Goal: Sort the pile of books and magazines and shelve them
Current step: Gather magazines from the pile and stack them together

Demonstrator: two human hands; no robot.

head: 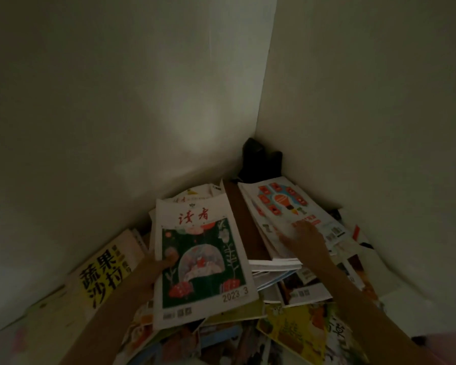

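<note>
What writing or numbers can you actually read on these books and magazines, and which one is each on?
"读者": red title on the green-cover magazine the left hand holds.
"2023 3": same cover, lower right.
"蔬果沙拉": black on the yellow book at left.
Lightbulb magazine under the right hand: text too blurred.
Other covers: unreadable.

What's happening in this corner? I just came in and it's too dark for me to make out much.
A person is working through a pile of books and magazines heaped in a wall corner. Their left hand grips a green-covered magazine marked 2023 3 by its left edge. Their right hand reaches onto a stack topped by a white magazine with an orange light bulb. A yellow-covered book lies to the left. No shelf is visible.
</note>
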